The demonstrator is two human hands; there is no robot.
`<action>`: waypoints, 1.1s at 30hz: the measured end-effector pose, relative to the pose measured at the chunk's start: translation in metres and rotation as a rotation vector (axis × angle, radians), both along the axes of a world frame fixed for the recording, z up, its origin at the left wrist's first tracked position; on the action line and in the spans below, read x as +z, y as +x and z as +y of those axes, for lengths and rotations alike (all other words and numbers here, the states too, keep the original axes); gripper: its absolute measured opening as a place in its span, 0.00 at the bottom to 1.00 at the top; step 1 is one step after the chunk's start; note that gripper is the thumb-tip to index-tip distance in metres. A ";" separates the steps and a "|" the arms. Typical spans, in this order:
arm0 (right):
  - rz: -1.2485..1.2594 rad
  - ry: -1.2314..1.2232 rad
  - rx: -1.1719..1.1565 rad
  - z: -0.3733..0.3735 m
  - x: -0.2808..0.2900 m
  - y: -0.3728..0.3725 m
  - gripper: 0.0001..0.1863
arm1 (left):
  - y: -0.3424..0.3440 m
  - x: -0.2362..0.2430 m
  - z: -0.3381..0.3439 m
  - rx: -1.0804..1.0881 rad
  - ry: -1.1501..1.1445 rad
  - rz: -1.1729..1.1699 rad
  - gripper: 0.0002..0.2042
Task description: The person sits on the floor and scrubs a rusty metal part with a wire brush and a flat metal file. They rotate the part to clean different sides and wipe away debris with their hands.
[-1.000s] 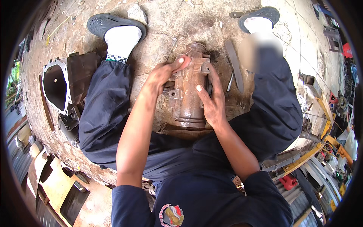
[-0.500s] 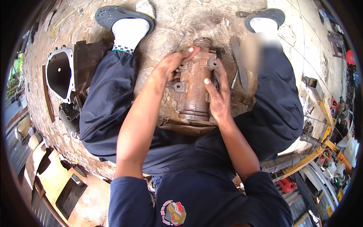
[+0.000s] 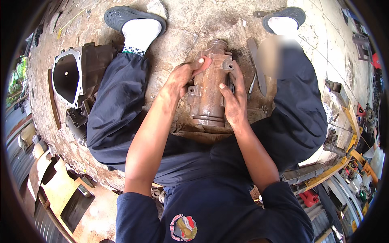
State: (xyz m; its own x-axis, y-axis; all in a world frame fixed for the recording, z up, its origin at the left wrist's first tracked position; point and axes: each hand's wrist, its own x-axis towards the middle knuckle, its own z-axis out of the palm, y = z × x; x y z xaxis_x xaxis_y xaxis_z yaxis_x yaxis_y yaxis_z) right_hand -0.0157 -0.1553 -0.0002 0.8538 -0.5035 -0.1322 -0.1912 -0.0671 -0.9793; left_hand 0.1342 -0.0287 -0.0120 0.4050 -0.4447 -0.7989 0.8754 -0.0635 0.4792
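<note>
A rusty brown metal casting (image 3: 208,95), cylindrical with bolt lugs and a grooved lower end, lies on the ground between my legs. My left hand (image 3: 182,77) is closed on a reddish piece of sandpaper (image 3: 205,66), its thumb pressing it against the casting's upper left side. My right hand (image 3: 235,99) grips the casting's right side, thumb on top and fingers down along the edge. Those fingertips are partly hidden beside a lug. A long flat file-like bar (image 3: 257,67) and a thin screwdriver-like tool (image 3: 252,86) lie to the right.
A dark hollow housing (image 3: 91,65) with a pale flange stands beyond my left leg, with another metal part (image 3: 75,121) below it. A yellow metal frame (image 3: 344,156) is at the right. A stone (image 3: 157,9) sits near my left shoe.
My left hand has slid the sandpaper slightly down and left along the casting. My right hand keeps its hold on the right side.
</note>
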 end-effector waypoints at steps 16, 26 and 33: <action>0.077 -0.097 0.027 0.000 0.009 -0.001 0.29 | -0.020 0.015 -0.001 -0.288 0.604 -1.632 0.09; 0.136 -0.178 0.045 0.003 0.014 0.000 0.30 | -0.014 0.013 -0.006 -0.509 0.596 -1.683 0.07; 0.129 -0.204 0.047 -0.001 0.009 -0.002 0.34 | -0.011 0.018 0.001 -0.690 0.432 -1.714 0.07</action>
State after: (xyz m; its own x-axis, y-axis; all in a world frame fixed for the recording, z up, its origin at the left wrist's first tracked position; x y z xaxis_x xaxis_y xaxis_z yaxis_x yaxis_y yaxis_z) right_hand -0.0177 -0.1559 0.0088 0.8594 -0.4914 -0.1409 -0.3055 -0.2726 -0.9123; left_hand 0.1234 -0.0280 0.0063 0.6363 -0.7604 0.1299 -0.6878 -0.4830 0.5419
